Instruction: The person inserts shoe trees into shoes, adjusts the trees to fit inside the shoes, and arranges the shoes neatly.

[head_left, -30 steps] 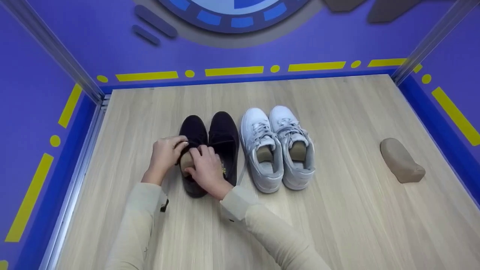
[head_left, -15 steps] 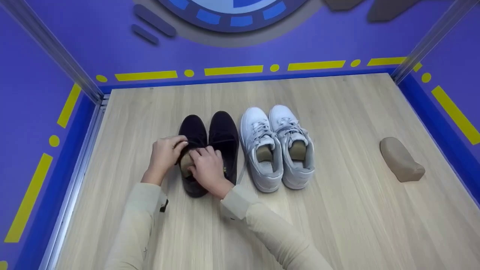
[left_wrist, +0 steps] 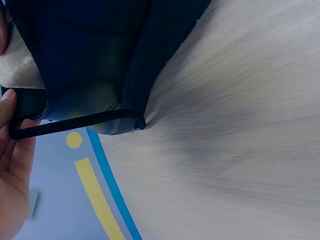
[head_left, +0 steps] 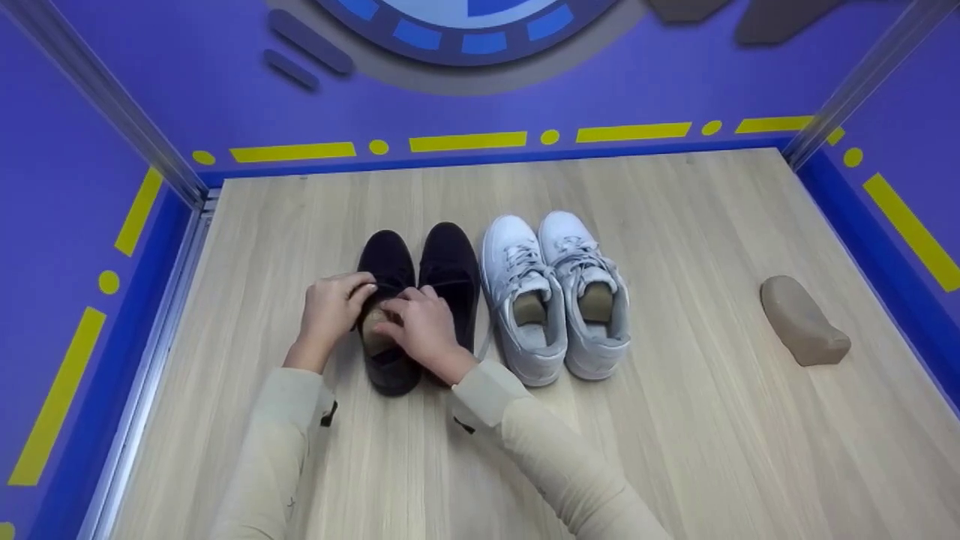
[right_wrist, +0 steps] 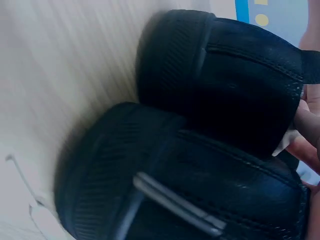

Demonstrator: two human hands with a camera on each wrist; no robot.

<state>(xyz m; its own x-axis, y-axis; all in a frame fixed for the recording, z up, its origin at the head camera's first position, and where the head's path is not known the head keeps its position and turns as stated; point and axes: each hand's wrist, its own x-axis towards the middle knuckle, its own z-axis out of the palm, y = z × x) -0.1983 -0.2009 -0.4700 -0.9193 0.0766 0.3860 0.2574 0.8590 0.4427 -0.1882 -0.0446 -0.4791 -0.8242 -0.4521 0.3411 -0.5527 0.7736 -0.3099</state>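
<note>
One form in the shoe's mouth, my two hands either side

My left hand (head_left: 327, 311) pinches the front edge of the left black shoe's (head_left: 385, 256) opening, thumb on one face and fingers on the other. My right hand (head_left: 429, 328) comes in from the right, thumb and fingertips at the tan form (head_left: 373, 337); I cannot tell whether they grip it or merely rest there. The form sits in the shoe's opening, just left of my right fingertips, which are nearer to it than my left. As I judge it, the line that matters is the shoe's long axis: toe pointing away from me, the form seemingly lying along it.

The form's forward end is hidden under the upper. In the right wrist view dark heels fill the frame and my fingers are cut off. My right hand covers part of the right black shoe (head_left: 449, 255), its inside too dark to read.

Beyond, the white sneakers (head_left: 556, 300) hold a tan form each. Well apart to the right, a loose form (head_left: 804, 322) lies slantwise on the tabletop (head_left: 705, 420).
</note>
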